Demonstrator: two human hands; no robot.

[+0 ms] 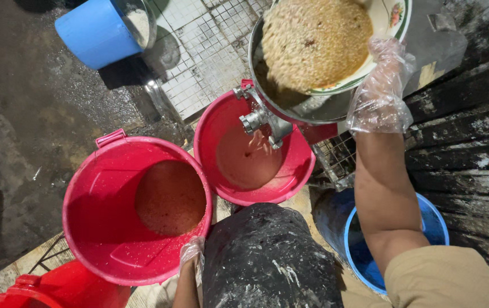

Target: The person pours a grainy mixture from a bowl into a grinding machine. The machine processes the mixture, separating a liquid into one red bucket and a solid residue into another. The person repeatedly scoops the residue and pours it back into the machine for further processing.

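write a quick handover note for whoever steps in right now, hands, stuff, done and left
Right hand, gloved, tips a bowl of wet grain into the grinder hopper.
Left hand, gloved, rests low by the near red bucket.
Done: paste lies in both red buckets; the far one sits under the spout.
Left: grain remains in the bowl.

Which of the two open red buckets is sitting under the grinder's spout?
The right-hand red bucket, directly below the metal spout. The larger red bucket beside it stands clear to the left.
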